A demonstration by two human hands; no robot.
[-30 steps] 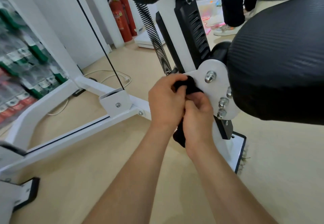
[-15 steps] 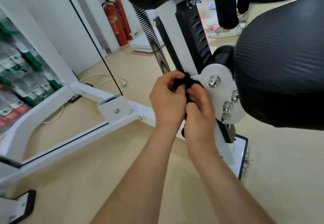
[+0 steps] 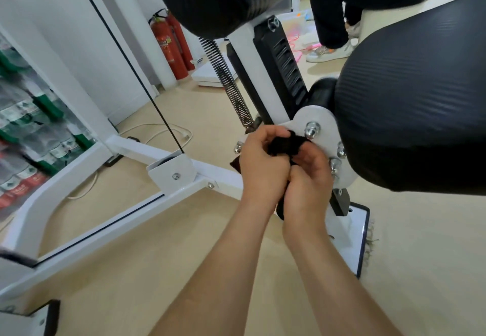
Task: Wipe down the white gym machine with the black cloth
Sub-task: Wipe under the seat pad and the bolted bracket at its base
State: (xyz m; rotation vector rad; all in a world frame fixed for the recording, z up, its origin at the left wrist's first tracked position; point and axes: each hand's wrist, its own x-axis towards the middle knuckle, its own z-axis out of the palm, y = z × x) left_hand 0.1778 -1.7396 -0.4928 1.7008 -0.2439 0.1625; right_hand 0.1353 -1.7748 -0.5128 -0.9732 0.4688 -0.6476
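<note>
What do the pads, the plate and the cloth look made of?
The pads: probably vinyl or faux leather, black carbon-weave texture with dull sheen. The plate: apparently painted metal, smooth glossy white, carrying shiny domed bolts. The cloth: soft black fabric, crumpled into folds; weave too dark to tell.

Bright, even indoor light, soft shadows, wide-angle bending and blur at left edge.

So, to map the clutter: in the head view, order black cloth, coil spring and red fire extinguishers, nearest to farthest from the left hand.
1. black cloth: gripped in the left hand.
2. coil spring: just above, slanting up and away.
3. red fire extinguishers: far back, upper left.
</note>
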